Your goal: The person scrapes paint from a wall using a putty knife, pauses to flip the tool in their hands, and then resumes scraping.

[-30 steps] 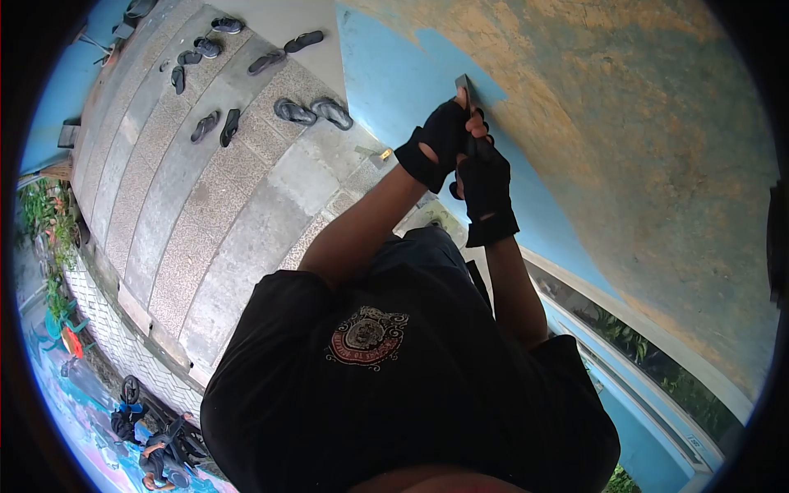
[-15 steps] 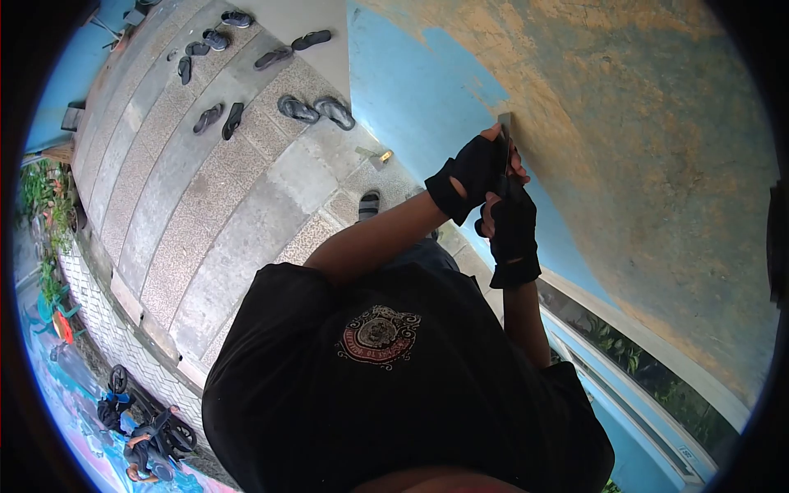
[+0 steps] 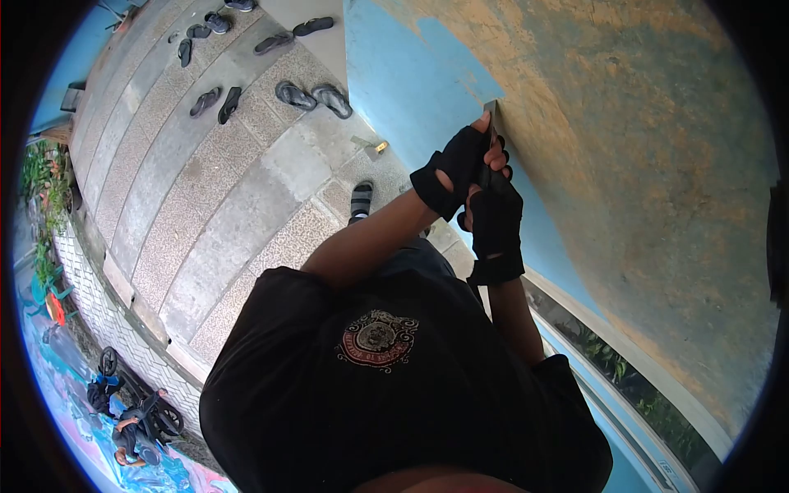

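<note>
Both my hands, in black fingerless gloves, grip one flat-bladed metal scraper (image 3: pixel 491 108) held against the wall. My left hand (image 3: pixel 460 164) is closed near the blade, with the thumb along it. Lower down, my right hand (image 3: pixel 498 215) wraps round the handle, which is mostly hidden by the fingers. The blade's tip touches the wall at the border between blue paint (image 3: pixel 403 78) and the bare, patchy tan-grey surface (image 3: pixel 633 164).
Several sandals and shoes (image 3: pixel 294 95) lie on the tiled floor (image 3: pixel 246 197). Near my sandalled foot (image 3: pixel 361 199) is a small flat object with a yellow end (image 3: pixel 380 147). A person (image 3: pixel 131 431) sits beside a motorcycle (image 3: pixel 168 417) at far left. A ledge with plants (image 3: pixel 604 349) runs below the wall.
Both hands and the scraper have shifted slightly left and up along the wall. The camera view has moved a little too. The grip is the same.
</note>
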### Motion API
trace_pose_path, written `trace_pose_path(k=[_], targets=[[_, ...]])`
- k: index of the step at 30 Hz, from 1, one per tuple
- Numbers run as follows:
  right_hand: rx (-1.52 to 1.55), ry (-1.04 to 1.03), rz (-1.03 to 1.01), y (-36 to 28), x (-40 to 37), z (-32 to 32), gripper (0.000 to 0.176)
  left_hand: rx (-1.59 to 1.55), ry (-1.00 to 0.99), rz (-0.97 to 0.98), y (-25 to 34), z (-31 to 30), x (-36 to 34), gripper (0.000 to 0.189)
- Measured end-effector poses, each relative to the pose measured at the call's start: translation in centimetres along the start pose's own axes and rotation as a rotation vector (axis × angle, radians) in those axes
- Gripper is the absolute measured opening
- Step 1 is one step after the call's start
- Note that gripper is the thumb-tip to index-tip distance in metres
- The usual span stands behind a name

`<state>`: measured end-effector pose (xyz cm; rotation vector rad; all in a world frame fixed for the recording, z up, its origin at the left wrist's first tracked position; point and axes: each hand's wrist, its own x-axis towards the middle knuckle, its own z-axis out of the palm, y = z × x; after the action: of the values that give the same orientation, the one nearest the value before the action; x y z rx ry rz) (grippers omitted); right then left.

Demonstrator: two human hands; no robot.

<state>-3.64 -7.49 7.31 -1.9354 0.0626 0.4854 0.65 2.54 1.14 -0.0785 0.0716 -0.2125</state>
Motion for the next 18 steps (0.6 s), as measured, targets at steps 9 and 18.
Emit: trace_pose_path(k=[9,18], targets=[[0.074,-0.052,0.02,0.5,0.4,-1.3,0.014,0.043,-0.033,0.045,-0.5,-0.6,0.4,0.043],[-0.379,0.079,-0.537,0.7,2.3,-0.6,0.011,0.058,-0.024,0.082,0.5,-0.6,1.0,0.044]])
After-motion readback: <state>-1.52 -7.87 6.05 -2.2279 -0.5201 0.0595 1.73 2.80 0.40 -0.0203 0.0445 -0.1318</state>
